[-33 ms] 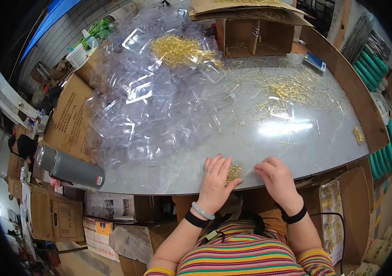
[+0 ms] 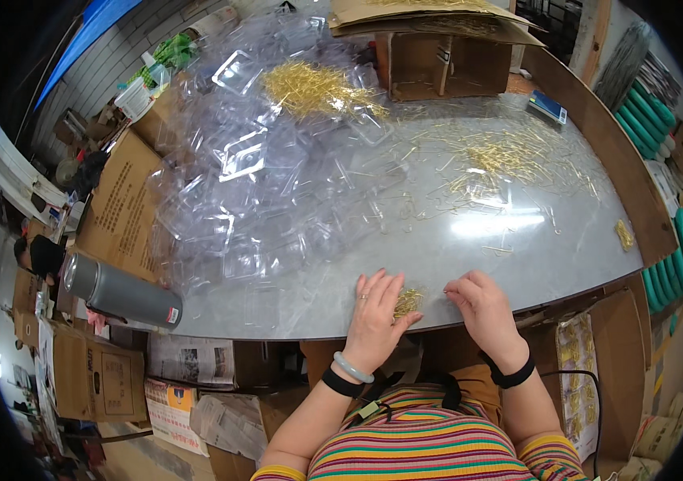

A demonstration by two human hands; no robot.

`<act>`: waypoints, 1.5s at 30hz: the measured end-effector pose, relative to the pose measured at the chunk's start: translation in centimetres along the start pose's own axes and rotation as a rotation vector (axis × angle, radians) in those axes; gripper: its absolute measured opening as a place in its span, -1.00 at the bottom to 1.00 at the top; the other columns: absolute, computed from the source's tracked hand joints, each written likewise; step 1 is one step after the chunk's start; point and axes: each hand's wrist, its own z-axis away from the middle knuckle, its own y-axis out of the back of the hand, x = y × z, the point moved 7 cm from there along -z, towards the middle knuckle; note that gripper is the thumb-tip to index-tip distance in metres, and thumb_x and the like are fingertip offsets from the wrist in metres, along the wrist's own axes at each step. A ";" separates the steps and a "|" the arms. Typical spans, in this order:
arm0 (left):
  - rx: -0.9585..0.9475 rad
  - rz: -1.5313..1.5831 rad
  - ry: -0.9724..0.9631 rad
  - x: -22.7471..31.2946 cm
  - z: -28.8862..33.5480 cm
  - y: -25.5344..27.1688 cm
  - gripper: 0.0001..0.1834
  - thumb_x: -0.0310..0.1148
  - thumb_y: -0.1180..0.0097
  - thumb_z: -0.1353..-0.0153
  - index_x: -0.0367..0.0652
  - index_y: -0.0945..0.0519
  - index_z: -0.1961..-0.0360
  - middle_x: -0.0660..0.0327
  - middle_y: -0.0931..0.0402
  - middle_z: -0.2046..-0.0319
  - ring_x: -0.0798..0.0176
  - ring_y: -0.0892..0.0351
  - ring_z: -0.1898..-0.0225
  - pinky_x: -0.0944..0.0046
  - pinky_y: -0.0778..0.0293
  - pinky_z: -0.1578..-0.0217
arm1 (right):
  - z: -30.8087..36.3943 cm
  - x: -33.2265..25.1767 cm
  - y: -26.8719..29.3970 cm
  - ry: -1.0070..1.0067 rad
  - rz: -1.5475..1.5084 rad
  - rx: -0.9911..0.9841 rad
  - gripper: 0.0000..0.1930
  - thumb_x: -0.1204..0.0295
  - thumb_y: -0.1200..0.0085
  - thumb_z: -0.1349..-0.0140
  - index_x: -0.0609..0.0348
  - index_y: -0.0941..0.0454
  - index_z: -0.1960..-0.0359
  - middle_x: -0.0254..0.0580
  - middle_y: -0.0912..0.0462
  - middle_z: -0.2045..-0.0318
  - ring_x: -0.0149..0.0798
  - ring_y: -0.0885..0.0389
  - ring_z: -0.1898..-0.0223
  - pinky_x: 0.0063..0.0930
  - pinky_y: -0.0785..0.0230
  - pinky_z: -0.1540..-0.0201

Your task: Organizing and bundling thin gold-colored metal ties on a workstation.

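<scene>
Lower centre: left hand (image 2: pixel 375 311) spread loosely against gold wire hooks (image 2: pixel 409 302), probably light, springy, best pinched mid-shank; right hand (image 2: pixel 481 308) apart, bunched, contents unclear.

Wires on desk (image 2: pixel 437 256), 6 o'clock of large loose gold pile (image 2: pixel 509 152): fewer than before. Wire piece that stuck up toward 12 o'clock gone; low wire (image 2: pixel 498 251) left, around 1 o'clock from right hand (image 2: pixel 487 311). Right hand: shifted very slightly toward 1 o'clock, fingers (image 2: pixel 461 287) with it. Gold bundle (image 2: pixel 408 303) at 3 o'clock of left hand (image 2: pixel 375 311): outline slightly altered, upper edge a little lower, toward 6 o'clock.
</scene>
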 end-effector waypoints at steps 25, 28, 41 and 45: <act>-0.042 -0.032 -0.024 0.2 -0.1 -0.1 -0.34 -0.21 -0.41 -0.09 -0.25 -0.49 -0.18 0.04 -0.49 -0.10 -0.15 -0.37 -0.26 -0.26 -0.10 -0.35 | -3.4 1.0 -0.5 -0.024 0.060 -0.149 -0.92 0.51 -0.08 -0.26 0.19 -0.61 0.28 0.03 -0.61 0.33 0.16 -0.61 0.26 -0.06 -0.46 0.20; -0.044 -0.027 -0.016 0.2 0.0 -0.2 -0.34 -0.22 -0.41 -0.08 -0.25 -0.49 -0.19 0.04 -0.49 -0.11 -0.15 -0.36 -0.26 -0.26 -0.10 -0.35 | -3.6 0.7 -0.2 -0.031 0.000 -0.052 -0.92 0.52 -0.12 -0.24 0.19 -0.63 0.27 0.02 -0.61 0.35 0.15 -0.62 0.28 -0.09 -0.48 0.21; -0.035 -0.039 -0.025 0.2 0.1 -0.3 -0.30 -0.24 -0.41 -0.08 -0.26 -0.46 -0.22 0.01 -0.48 -0.13 -0.15 -0.36 -0.27 -0.24 -0.11 -0.35 | -2.4 0.9 -2.0 -0.119 -0.203 0.132 -0.90 0.51 -0.13 -0.28 0.25 -0.64 0.23 0.07 -0.66 0.34 0.12 -0.65 0.31 -0.16 -0.49 0.26; -0.035 -0.034 -0.024 0.2 0.1 -0.1 -0.31 -0.27 -0.41 -0.08 -0.26 -0.45 -0.22 0.01 -0.47 -0.13 -0.15 -0.36 -0.27 -0.25 -0.11 -0.35 | -1.9 1.2 -4.4 -0.351 -0.289 -0.139 -0.87 0.51 -0.12 -0.29 0.26 -0.66 0.20 0.06 -0.66 0.35 0.11 -0.65 0.32 -0.14 -0.50 0.25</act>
